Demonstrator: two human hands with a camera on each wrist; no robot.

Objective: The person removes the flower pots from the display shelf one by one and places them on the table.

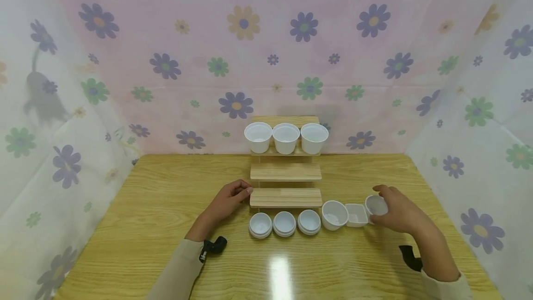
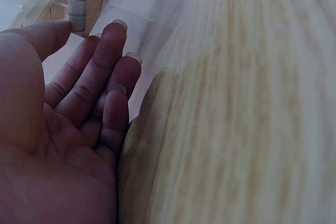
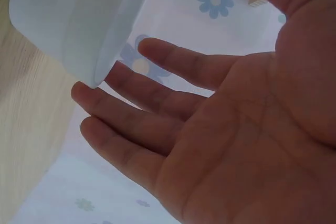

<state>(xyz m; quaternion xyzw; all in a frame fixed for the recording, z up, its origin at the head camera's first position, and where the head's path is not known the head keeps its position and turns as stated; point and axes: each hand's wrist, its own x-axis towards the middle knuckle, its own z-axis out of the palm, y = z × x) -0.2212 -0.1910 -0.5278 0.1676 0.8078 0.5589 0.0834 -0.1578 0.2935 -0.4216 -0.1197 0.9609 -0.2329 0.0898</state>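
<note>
My left hand (image 1: 228,202) is at the left end of a tiered wooden stand's lowest step (image 1: 285,197). Its thumb touches the wooden step end (image 2: 79,6) in the left wrist view, the other fingers loosely bent beside the clear side panel (image 2: 147,3). At the right end of the front row, my right hand (image 1: 397,209) spreads its fingers and thumb about a white cup (image 1: 376,204). In the right wrist view, the fingertips are right at the rim of that cup (image 3: 79,19), and the palm is bare.
Three white cups (image 1: 285,139) stand on the top tier. Along the stand's front, three small round white jars (image 1: 284,224), a larger white cup (image 1: 334,215) and a square white container (image 1: 356,215) form a row on the wooden table (image 1: 166,189). Flowered cloth (image 1: 266,73) hangs behind.
</note>
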